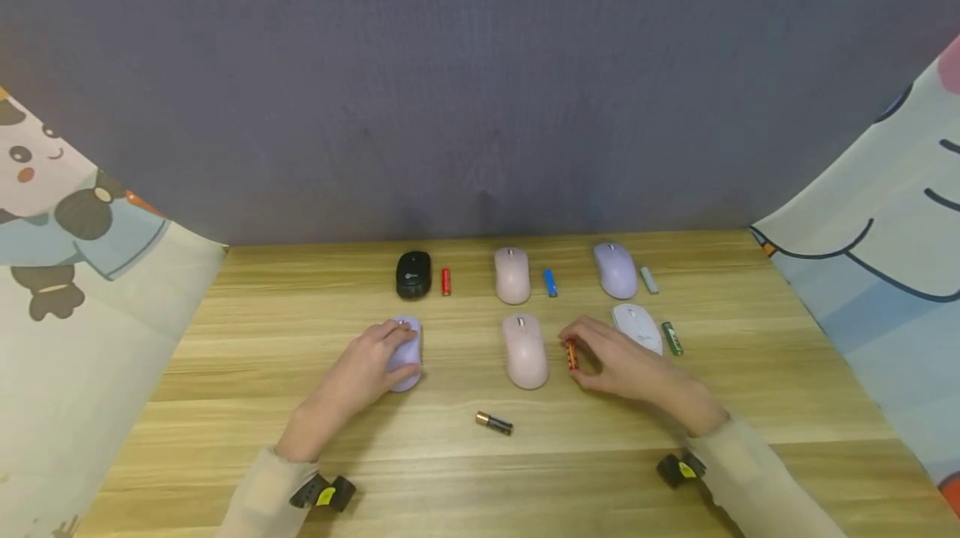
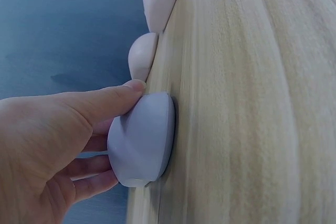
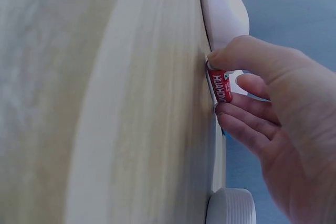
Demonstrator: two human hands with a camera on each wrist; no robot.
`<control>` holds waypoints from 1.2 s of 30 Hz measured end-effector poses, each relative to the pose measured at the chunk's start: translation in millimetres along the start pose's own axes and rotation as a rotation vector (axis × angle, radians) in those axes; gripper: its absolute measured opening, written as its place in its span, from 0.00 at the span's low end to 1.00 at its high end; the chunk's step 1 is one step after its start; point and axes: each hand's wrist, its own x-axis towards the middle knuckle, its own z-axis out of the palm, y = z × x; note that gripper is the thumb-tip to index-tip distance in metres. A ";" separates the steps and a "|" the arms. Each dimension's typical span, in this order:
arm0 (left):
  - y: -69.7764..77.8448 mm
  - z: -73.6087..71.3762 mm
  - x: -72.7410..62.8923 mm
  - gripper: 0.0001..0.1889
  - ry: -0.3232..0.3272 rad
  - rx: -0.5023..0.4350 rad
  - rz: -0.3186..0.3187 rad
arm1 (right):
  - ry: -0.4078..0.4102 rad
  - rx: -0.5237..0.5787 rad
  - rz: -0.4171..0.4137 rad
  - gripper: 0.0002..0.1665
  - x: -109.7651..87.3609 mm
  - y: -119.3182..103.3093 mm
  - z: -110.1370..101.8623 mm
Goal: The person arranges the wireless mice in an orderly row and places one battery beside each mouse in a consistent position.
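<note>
On the left of the table, my left hand (image 1: 369, 361) grips a light purple computer mouse (image 1: 407, 353) by its sides. In the left wrist view the thumb is at one end of that mouse (image 2: 140, 140) and the fingers curl at its far side. My right hand (image 1: 618, 361) pinches a small red battery (image 1: 572, 355) end to end between thumb and fingers. The battery (image 3: 220, 85) is close against the wooden surface in the right wrist view. Just left of it lies a pink mouse (image 1: 526, 352); a white mouse (image 1: 638, 328) is partly hidden behind the right hand.
A black and gold battery (image 1: 494, 423) lies near the front. Along the back row are a black mouse (image 1: 413, 275), red battery (image 1: 446, 281), pink mouse (image 1: 512, 276), blue battery (image 1: 551, 282), purple mouse (image 1: 616, 271) and pale battery (image 1: 648, 280). A green battery (image 1: 672, 338) lies at right.
</note>
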 end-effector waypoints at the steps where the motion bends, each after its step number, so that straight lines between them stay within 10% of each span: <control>1: 0.0 0.0 -0.1 0.29 0.000 0.000 0.000 | -0.004 0.003 0.001 0.29 0.6 0.0 0.1; 36: 0.7 0.1 -0.9 0.28 0.016 -0.027 0.000 | -0.066 0.011 0.033 0.30 7.1 2.1 3.9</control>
